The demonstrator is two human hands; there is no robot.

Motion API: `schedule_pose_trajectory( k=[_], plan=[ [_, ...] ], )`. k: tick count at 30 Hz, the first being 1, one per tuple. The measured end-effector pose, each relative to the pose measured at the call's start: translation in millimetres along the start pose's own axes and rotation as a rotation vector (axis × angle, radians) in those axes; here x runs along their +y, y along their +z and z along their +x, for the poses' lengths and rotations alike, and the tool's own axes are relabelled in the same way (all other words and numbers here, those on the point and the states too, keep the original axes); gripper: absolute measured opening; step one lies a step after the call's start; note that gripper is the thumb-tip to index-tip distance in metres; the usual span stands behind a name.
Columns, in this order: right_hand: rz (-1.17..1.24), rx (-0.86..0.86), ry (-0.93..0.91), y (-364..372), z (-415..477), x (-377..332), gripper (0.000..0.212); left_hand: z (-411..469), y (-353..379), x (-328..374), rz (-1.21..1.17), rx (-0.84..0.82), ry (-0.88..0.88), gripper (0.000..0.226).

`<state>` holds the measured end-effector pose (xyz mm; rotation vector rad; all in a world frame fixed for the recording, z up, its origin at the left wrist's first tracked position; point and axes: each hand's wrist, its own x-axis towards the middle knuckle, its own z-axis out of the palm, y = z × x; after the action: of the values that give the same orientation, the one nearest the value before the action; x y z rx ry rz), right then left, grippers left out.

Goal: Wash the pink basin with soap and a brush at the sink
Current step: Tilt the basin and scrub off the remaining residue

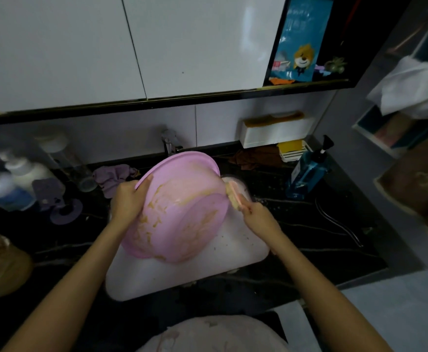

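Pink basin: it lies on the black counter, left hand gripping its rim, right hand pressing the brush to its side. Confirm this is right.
Wrong in one respect: the head view shows the pink basin tilted over the white sink, not lying on the black counter. The rest holds: the left hand grips its rim and the right hand presses the brush to its side.

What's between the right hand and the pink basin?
Only the brush: right hand grips it, bristle end against the pink basin, in head view.
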<state>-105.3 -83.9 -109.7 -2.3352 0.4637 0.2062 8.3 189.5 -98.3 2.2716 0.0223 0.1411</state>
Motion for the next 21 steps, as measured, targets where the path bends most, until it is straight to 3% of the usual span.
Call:
schedule_pose_trajectory(
  k=[4, 8, 13, 18, 21],
  plan=[
    [0.248, 0.086, -0.065, 28, -13, -18, 0.043, -7, -3, -1, 0.042, 0.002, 0.008, 0.055],
    [0.140, 0.102, -0.215, 35, -31, -24, 0.047, -7, -3, -5, 0.040, 0.013, -0.007, 0.058],
    [0.198, 0.144, -0.018, 24, 8, -17, 0.041, 0, -2, -2, 0.057, 0.015, -0.046, 0.051],
    [0.100, 0.200, -0.252, 54, -18, -62, 0.049, 4, -4, -8, 0.070, 0.002, -0.047, 0.051],
    [0.005, 0.243, -0.145, 47, 4, -42, 0.046, 6, -4, -7, 0.061, -0.007, -0.029, 0.051]
  ],
)
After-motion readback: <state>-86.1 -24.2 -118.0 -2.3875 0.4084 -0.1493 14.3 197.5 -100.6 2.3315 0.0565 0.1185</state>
